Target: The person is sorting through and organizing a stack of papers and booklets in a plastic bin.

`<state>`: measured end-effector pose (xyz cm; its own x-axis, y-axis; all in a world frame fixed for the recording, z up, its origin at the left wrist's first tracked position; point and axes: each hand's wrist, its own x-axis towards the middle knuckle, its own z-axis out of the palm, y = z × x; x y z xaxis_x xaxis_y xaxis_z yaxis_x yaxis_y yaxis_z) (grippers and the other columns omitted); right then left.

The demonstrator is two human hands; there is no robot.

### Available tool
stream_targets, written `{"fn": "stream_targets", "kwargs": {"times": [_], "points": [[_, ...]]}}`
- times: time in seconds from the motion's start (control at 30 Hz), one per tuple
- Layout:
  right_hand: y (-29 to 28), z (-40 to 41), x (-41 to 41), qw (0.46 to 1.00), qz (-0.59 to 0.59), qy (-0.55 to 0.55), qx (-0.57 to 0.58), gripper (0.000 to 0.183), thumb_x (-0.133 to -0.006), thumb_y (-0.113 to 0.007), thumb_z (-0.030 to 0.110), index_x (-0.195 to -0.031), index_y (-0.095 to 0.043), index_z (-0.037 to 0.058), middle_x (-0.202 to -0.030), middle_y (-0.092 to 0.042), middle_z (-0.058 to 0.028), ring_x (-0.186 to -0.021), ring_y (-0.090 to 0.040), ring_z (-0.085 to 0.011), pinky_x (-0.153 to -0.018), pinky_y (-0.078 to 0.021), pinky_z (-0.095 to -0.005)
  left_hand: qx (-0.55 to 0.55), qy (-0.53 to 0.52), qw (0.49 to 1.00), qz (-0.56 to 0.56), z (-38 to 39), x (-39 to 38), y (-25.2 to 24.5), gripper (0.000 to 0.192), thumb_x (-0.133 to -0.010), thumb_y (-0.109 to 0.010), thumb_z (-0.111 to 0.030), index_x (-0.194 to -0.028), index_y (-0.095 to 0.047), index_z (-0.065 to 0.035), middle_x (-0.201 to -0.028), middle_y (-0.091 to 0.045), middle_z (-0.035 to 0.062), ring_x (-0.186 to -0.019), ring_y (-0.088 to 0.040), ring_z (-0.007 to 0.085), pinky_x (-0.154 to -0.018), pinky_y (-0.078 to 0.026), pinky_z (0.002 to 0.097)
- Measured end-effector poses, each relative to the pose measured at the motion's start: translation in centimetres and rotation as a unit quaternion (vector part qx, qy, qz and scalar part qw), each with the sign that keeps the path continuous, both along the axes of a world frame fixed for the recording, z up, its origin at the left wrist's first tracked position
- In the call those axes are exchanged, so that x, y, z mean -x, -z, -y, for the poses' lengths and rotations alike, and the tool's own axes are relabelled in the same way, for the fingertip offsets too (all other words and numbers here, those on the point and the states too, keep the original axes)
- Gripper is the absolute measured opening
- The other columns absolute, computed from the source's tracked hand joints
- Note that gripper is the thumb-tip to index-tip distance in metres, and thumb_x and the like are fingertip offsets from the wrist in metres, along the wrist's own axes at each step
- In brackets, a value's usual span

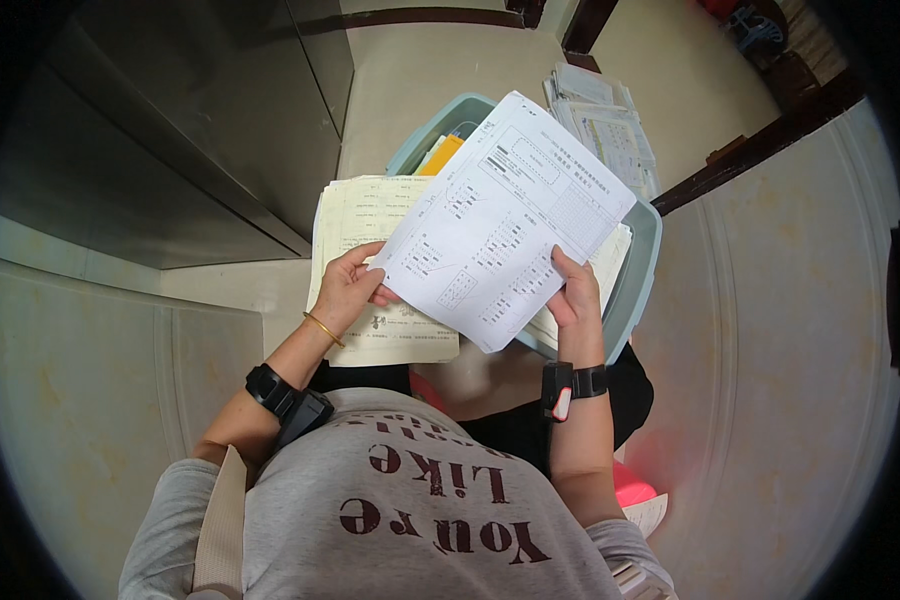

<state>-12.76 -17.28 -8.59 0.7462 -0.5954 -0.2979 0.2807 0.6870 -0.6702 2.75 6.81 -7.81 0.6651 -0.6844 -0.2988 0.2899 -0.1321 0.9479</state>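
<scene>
A white printed answer sheet (pixel 502 217) with pen marks is held tilted over a light blue plastic bin (pixel 649 277). My left hand (pixel 356 281) pinches its lower left corner. My right hand (pixel 576 289) grips its lower right edge, with the thumb on top. Beneath the sheet, at the left, lies a stack of yellowish printed papers (pixel 390 349), partly hidden by the sheet and my left hand. More papers (pixel 619 259) show in the bin at the right, and an orange item (pixel 441 155) stands among papers at its far left.
Stacked papers and booklets (pixel 611 131) lie on the tiled floor (pixel 412 67) behind the bin. A dark cabinet (pixel 195 135) stands at the left, a tiled wall (pixel 780 315) at the right. Near my right elbow are a pink object (pixel 633 486) and a paper (pixel 649 513).
</scene>
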Motion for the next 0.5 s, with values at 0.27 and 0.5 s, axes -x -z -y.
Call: {"fn": "stream_targets", "kwargs": {"times": [0.27, 0.5], "points": [[-0.18, 0.02, 0.06, 1.0, -0.01, 0.003, 0.001, 0.043, -0.079, -0.045, -0.001, -0.119, -0.032, -0.0067, -0.116, -0.043, -0.0189, -0.103, -0.046, -0.0291, -0.087, -0.0398, -0.0392, -0.015, 0.006, 1.0, 0.004, -0.01, 0.01, 0.08, 0.034, -0.078, -0.045, 0.001, -0.112, -0.044, 0.0037, -0.078, -0.061, 0.011, -0.058, -0.06, 0.013, -0.049, -0.047, 0.0183], [-0.37, 0.12, 0.08, 1.0, -0.013, 0.007, -0.013, 0.043, -0.079, -0.046, -0.002, -0.119, -0.032, -0.0064, -0.115, -0.044, -0.0184, -0.102, -0.047, -0.0277, -0.087, -0.0402, -0.0376, -0.03, 0.041, 0.998, -0.022, 0.26, 0.38, -0.18, 0.033, -0.076, -0.05, 0.0, -0.109, -0.047, 0.003, -0.081, -0.061, 0.0103, -0.059, -0.06, 0.0126, -0.049, -0.048, 0.0183]]}}
